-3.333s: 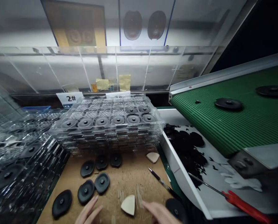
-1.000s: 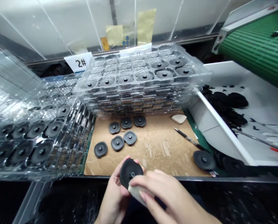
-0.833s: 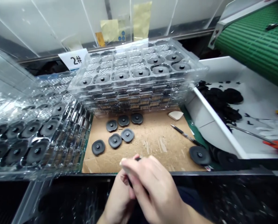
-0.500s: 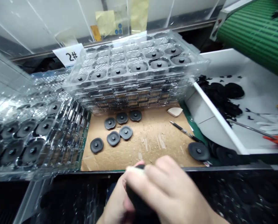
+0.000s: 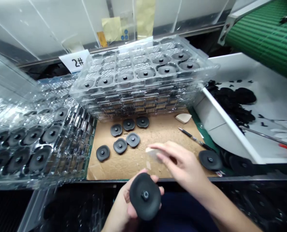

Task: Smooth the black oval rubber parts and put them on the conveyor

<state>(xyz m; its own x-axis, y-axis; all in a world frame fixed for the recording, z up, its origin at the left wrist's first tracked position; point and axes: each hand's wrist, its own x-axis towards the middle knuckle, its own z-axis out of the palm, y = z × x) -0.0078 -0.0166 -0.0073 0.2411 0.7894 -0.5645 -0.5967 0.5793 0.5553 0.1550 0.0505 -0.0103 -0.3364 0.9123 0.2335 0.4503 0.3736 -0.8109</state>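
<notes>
A black rounded disc [image 5: 148, 207] with a short stub at its centre lies in my left hand [image 5: 124, 201], whose fingers wrap around it from beneath. The stub side faces up. My right hand [image 5: 183, 162] pinches a small off-white wedge-shaped pad [image 5: 152, 152] between thumb and fingers, over the cardboard [image 5: 145, 167]. It is apart from the left hand and its disc. Several smaller-looking black discs [image 5: 120, 146] lie stub-up on the left part of the cardboard. One more black disc [image 5: 210, 159] is at its right edge.
Stacked clear plastic trays [image 5: 134, 93] stand at the back, the top one partly filled with discs. Another tray stack [image 5: 61, 154] holds discs at left. A pen [image 5: 194, 138] and a second wedge pad [image 5: 183, 118] lie at right, beside a white bin [image 5: 230, 125] with black scraps.
My hands have separated. The right hand has moved up and forward with the pad now showing in it, while the left hand's disc has come into full view, turned stub-up.
</notes>
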